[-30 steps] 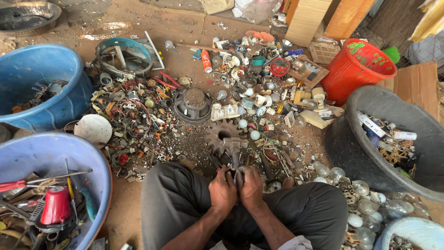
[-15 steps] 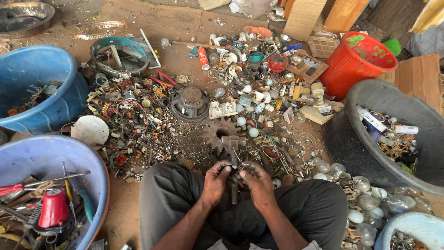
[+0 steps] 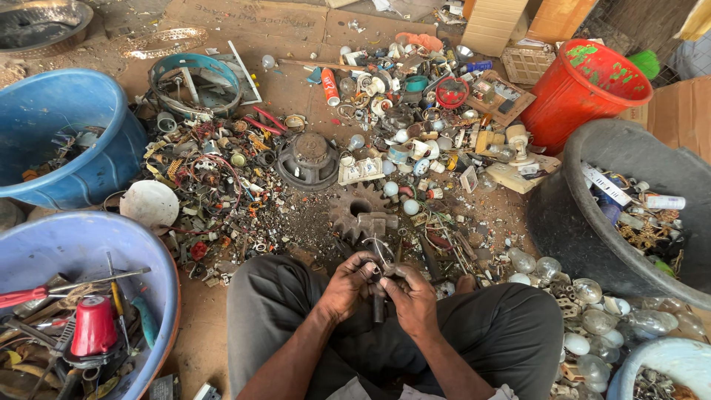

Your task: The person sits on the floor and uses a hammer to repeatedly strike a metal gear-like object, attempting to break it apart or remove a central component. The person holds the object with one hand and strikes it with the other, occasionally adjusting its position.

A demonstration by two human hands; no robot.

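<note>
Both hands have come closer together over the lap since the earlier frames, and the small dark metal part [image 3: 379, 285] between them now stands more upright, its lower end pointing down between the knees; the work on it looks to be at the stage of prying or twisting, as far as the grip suggests.

Far left on the floor, a blue tub [image 3: 52, 141] holds a few scraps, and nearer the person a second blue tub [image 3: 159, 259] carries a red-capped piece [image 3: 94, 326], a red-handled screwdriver [image 3: 22, 296] and other tools. Just right of it lies a round white lid [image 3: 150, 203] beside a dense scatter of wire and small parts.

At centre, the left hand [image 3: 348, 285] is closed around the upper side of the metal part, fingers curled over it. A rusty toothed gear [image 3: 361, 213] lies on the floor just beyond the hands, with a dark speaker cone [image 3: 309, 159] farther off. The right hand [image 3: 411, 296] is closed on the same part from the other side, thumb pressed on top; the two hands touch.

Right of the knees, clear light bulbs [image 3: 592, 322] are heaped on the floor. A large black tub [image 3: 563, 222] holds scrap and packaging, and a red bucket [image 3: 570, 104] stands behind it.
</note>
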